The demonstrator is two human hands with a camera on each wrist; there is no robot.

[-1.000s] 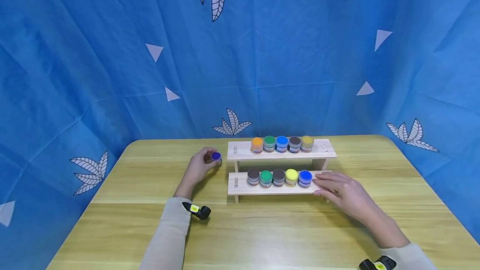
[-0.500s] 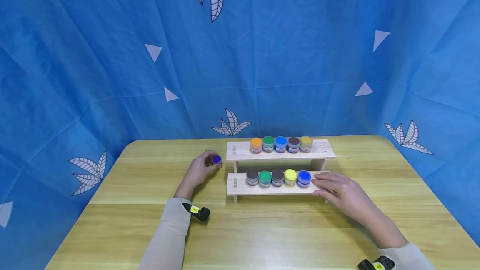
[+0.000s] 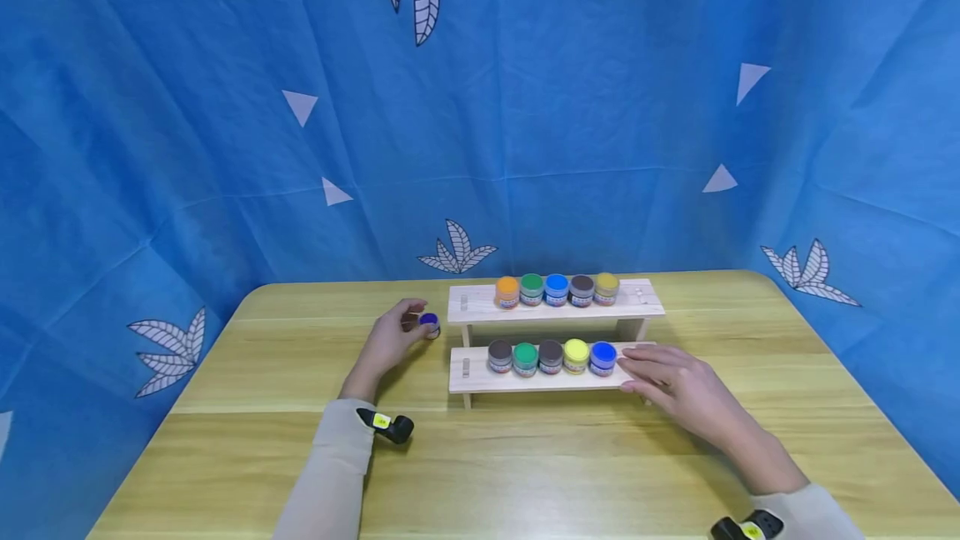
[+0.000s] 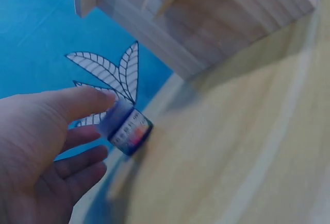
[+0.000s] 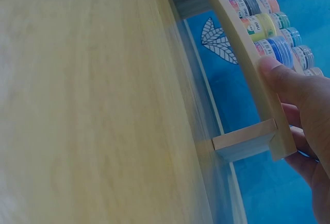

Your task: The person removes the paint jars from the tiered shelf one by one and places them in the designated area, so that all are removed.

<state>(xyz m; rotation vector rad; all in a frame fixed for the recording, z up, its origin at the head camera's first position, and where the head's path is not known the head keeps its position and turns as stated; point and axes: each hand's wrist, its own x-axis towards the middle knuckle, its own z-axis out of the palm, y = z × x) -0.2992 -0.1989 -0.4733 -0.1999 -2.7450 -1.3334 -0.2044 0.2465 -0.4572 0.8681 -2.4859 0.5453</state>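
At the left of the wooden rack, my left hand (image 3: 386,346) holds a small paint jar (image 3: 430,324) with a dark blue-purple lid. In the left wrist view, the thumb meets the lid of this jar (image 4: 131,133), and the other fingers curve behind it. Whether its base touches the table I cannot tell. My right hand (image 3: 687,387) grips the right end of the rack's lower shelf (image 3: 475,382), thumb at the front edge, fingers on the far side. Close to that thumb stands a blue paint jar (image 5: 276,50) on the shelf.
Several paint jars line the lower shelf, among them a yellow jar (image 3: 576,357). Another row, with an orange jar (image 3: 507,292) at its left end, stands on the upper shelf (image 3: 476,304). A blue patterned cloth (image 3: 600,107) hangs behind the wooden table (image 3: 525,473).
The head view has shifted slightly. My left hand and the dark blue-purple jar have come down a little beside the rack. My right hand has stayed at the shelf's end.
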